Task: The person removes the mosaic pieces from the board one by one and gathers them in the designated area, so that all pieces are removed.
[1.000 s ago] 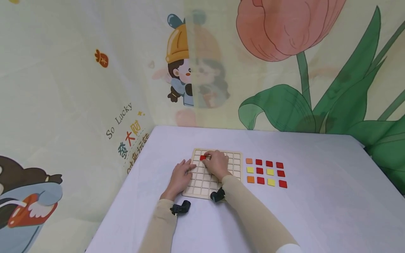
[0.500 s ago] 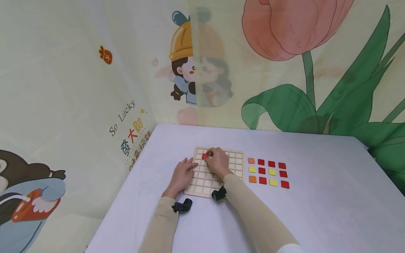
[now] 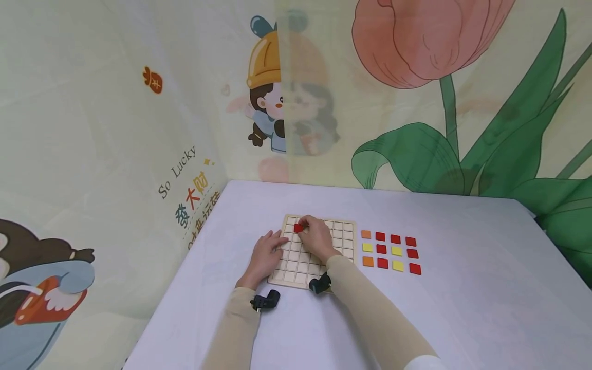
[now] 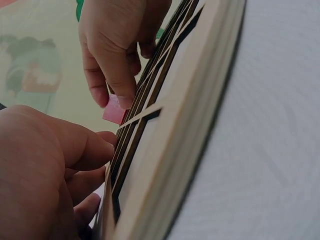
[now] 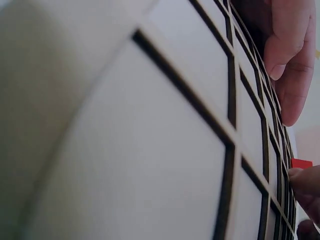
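— Pinching that red square tile, the right hand has it at its fingertips, tipped up on one edge over a cell near the board's far-left corner. What's the risk as you read it?

— The tilt. In the left wrist view the red square tile stands at an angle against the wooden grid board, not flat in a cell. If the fingers let go like that, I'd guess it catches on a rib or lands astride two cells.

— And the left hand?

— Just left of the right hand, fingers loosely bent and resting on the wooden grid board at its left edge, holding nothing. Lift off too soon and the board could slide on the white tablecloth.

— The spare tiles?

— A set of red, yellow and orange tiles lies to the right of the right hand, well apart. A sweeping sleeve might scatter them.
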`<state>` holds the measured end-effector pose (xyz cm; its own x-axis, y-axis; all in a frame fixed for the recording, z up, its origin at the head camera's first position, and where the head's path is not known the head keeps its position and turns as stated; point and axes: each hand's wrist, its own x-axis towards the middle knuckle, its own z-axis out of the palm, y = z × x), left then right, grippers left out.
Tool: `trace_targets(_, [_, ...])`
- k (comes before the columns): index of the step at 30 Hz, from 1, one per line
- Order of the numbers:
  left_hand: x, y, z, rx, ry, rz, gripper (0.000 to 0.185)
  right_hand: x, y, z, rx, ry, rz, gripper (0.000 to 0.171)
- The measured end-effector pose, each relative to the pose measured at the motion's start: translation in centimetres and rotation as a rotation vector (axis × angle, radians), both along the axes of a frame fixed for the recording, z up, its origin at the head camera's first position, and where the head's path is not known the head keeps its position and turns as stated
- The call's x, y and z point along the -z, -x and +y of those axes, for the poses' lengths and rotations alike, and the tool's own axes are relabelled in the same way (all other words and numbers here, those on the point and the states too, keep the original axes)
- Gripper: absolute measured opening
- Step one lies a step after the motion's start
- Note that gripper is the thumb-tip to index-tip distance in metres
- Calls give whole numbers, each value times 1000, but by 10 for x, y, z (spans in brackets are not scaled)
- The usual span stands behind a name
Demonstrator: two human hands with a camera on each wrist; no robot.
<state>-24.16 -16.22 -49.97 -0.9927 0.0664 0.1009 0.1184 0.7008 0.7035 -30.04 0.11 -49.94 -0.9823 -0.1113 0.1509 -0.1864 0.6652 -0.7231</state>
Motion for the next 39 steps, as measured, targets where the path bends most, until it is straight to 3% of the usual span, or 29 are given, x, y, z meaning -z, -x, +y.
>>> trace_targets(4, [0,0,-1,3,-14,-5,33,-1,0,0,-45,18,-54,29])
trace_targets(13, [2,1,-1,11,-28,-3,33,-1,3,0,-92,-57,-44,34])
trace_targets(28, [1,0,1,4,-25,-3,32,-9,-7,21,-53,157,-119,29])
trace_targets(39, [0,-1,2,-9,-30,-11,31,-21,-20,33,-49,177,-140,29])
